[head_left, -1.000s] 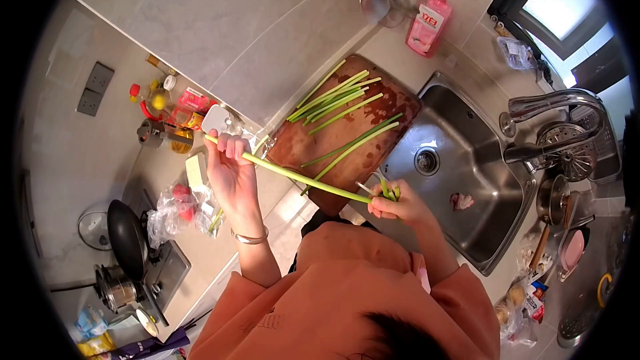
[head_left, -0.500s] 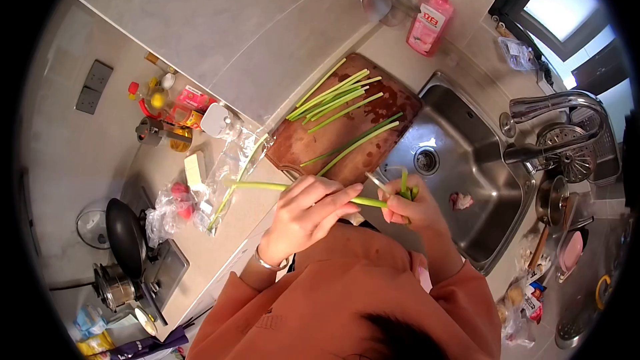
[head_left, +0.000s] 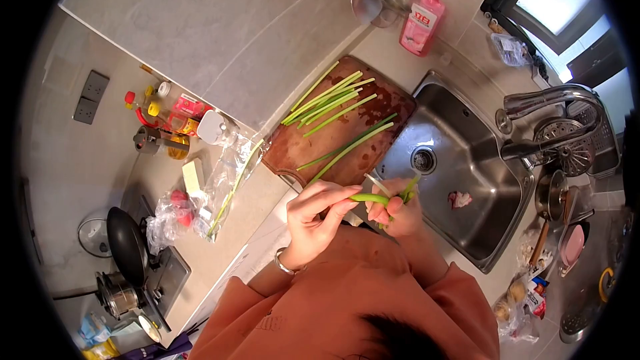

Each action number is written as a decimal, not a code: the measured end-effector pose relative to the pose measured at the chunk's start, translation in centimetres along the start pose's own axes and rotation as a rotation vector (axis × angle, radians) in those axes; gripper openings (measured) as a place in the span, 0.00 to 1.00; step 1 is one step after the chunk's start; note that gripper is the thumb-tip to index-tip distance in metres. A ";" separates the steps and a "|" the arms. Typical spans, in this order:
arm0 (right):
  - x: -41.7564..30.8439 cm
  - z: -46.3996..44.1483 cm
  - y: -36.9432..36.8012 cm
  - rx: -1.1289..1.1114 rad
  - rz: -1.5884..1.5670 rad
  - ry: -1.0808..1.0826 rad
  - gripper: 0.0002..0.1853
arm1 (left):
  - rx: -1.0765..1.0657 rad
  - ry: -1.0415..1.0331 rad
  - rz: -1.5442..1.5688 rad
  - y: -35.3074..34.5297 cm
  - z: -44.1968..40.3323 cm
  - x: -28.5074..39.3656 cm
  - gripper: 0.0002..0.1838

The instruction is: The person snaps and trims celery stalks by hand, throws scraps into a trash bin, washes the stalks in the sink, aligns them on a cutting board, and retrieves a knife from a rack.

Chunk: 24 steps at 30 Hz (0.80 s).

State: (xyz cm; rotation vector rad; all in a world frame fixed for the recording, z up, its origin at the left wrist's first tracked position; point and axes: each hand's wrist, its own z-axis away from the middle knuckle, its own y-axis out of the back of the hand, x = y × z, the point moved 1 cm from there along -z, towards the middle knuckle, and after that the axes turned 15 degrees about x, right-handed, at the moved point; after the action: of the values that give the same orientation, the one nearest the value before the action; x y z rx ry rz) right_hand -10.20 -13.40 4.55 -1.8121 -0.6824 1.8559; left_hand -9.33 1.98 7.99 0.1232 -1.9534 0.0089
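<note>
The left hand pinches the green stalk, the right hand seems closed on its other end, so a gentle, steady hold suits best.

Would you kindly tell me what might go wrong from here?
If the thin pale strip at the right hand is sharp, which is unclear, it might nick the left hand. The slender green stalk between the hands might slip. The bunched green pieces could drop into the silvery metal sink.
</note>
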 end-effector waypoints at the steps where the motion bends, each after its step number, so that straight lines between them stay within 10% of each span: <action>1: 0.2 0.0 -0.1 0.006 -0.027 0.034 0.29 | 0.017 -0.010 0.018 -0.2 0.1 0.1 0.08; 14: 2.6 0.2 -0.9 0.098 -0.168 0.108 0.25 | -0.013 -0.029 0.209 -1.8 2.4 1.3 0.07; 19: -1.4 -0.2 -1.3 0.331 0.389 0.368 0.14 | 0.084 -0.017 0.097 -1.3 0.7 1.1 0.09; 24: -3.4 0.4 -1.9 0.282 0.841 0.752 0.30 | 0.049 -0.055 0.014 -1.0 0.4 1.5 0.09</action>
State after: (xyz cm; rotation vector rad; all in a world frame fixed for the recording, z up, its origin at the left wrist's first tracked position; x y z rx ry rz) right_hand -10.51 -14.09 8.36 -2.5366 0.6649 1.3399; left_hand -10.14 0.81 9.13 0.1431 -2.0101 0.0635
